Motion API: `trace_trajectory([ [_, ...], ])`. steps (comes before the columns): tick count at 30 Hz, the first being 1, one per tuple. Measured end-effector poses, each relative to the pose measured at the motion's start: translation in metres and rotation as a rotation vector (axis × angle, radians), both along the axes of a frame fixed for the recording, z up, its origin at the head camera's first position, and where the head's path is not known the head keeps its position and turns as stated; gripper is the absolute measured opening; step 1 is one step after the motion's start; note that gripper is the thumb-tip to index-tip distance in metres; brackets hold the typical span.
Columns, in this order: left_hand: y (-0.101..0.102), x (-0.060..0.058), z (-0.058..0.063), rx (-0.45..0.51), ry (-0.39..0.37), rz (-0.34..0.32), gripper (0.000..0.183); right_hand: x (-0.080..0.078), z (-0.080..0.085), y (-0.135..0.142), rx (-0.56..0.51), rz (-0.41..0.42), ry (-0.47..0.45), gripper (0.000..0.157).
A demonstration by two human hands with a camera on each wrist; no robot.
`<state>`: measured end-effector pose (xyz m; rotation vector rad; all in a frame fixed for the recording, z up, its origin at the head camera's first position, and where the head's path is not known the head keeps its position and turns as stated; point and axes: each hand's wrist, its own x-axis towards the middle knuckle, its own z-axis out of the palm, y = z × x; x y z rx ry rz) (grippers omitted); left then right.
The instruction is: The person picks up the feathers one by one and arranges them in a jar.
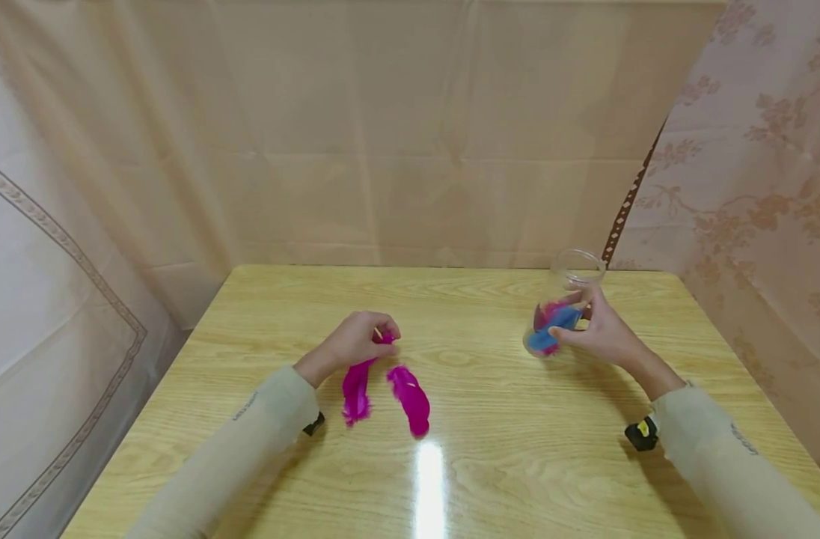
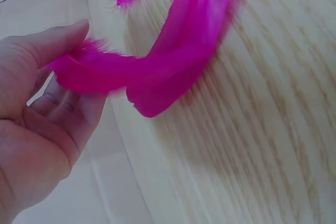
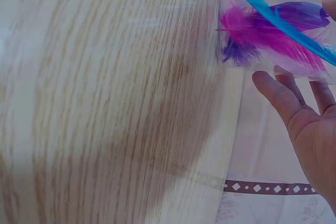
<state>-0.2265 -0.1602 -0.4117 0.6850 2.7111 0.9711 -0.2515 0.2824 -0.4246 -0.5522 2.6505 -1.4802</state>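
My left hand (image 1: 352, 340) pinches the end of a magenta feather (image 1: 357, 389) between thumb and fingers. In the left wrist view this feather (image 2: 94, 72) curves away from the fingertips, overlapping more magenta feather lower down. A second magenta feather (image 1: 415, 404) lies on the table just right of that hand. At the right my right hand (image 1: 601, 329) grips a clear, slightly leaning jar (image 1: 563, 288) with its thumb and fingers around the side. Inside it are a blue feather (image 3: 278, 22), a pink feather (image 3: 262, 38) and a purple feather (image 3: 302, 14).
Both hands are over a light wood-grain table (image 1: 477, 419). A beige cloth (image 1: 410, 135) hangs behind its far edge, with a patterned cloth (image 1: 767, 187) at the right and a white cloth (image 1: 53, 299) at the left. A bright light reflection shows near the front.
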Motion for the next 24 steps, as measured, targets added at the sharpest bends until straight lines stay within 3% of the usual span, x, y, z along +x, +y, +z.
trace_trajectory([
  [10,-0.005,0.001,0.007,0.015,-0.035,0.038,0.02,0.002,0.001,0.002,0.012,0.008,-0.043,0.088],
  [18,-0.009,0.001,0.015,0.083,-0.079,0.056,0.022,-0.002,-0.001,0.001,0.025,0.011,-0.016,0.074],
  [24,-0.01,0.001,0.017,0.107,-0.094,0.048,0.026,0.0,0.001,0.001,0.016,0.004,-0.017,0.074],
])
